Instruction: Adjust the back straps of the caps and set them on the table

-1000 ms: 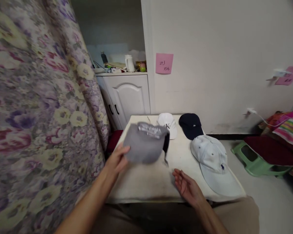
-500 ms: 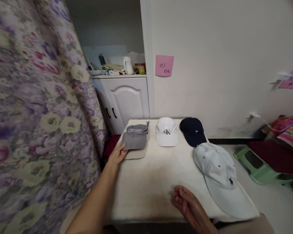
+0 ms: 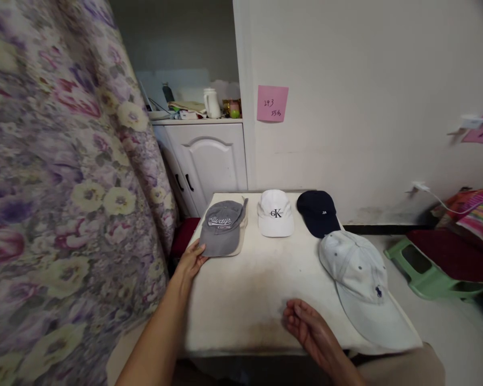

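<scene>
A grey baseball cap [image 3: 221,244] with white "Always" lettering lies at the far left of the table, on top of a beige cap [image 3: 242,236] that is mostly hidden. My left hand [image 3: 192,258] pinches the front left corner of the grey brim between thumb and fingers. Palm turned up, my right hand [image 3: 306,324] rests over the front of the table with loosely curled fingers and nothing in it. To its right sits a pale blue cap [image 3: 358,268] with a small dark emblem. A white cap [image 3: 276,214] with "CK" lettering and a navy cap [image 3: 316,212] stand at the back.
The cream-topped table [image 3: 261,289] stands against a wall bearing a pink note [image 3: 272,104]. Floral curtain [image 3: 84,214] hangs close on the left, beside a white cabinet [image 3: 209,161]. A green stool [image 3: 422,276] is on the floor at right.
The grey cap has come down flatter onto the beige cap, its lettering and crown now facing me more. My left hand stays at its brim; my right hand hardly moves.
</scene>
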`<state>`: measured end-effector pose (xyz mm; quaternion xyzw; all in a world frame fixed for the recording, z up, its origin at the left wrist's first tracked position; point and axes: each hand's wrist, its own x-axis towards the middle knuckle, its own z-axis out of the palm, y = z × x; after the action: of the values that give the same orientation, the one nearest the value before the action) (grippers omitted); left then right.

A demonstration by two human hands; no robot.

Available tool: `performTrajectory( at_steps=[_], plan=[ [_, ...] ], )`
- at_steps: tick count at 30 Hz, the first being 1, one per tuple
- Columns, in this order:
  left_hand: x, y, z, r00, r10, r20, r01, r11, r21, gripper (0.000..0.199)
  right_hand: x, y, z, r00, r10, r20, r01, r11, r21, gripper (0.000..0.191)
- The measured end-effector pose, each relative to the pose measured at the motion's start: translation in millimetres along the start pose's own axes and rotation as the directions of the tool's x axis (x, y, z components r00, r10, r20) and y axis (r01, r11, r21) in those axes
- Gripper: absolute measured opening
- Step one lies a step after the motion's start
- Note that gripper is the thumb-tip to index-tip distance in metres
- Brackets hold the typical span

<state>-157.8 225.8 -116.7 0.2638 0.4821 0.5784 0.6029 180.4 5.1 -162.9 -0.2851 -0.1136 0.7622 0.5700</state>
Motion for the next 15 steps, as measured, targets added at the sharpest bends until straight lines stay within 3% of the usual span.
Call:
performTrajectory(
  at_steps=[9, 15],
  plan=[
    [-6.0, -1.1, -3.4, 0.997, 0.01, -0.073, 0.013, 0.95, 0.312, 0.065, -0.5, -1.2, -0.2, 1.0, 0.01, -0.015, -0.01, 1.0, -0.021, 0.021],
    [-3.8, -4.0, -2.2, 0.99, 0.133, -0.047, -0.07, 0.751, 0.656, 0.069, 1.2, 1.1, -5.0, 1.0, 0.009, -0.001, -0.009, 0.999, -0.033, 0.024]
  ],
)
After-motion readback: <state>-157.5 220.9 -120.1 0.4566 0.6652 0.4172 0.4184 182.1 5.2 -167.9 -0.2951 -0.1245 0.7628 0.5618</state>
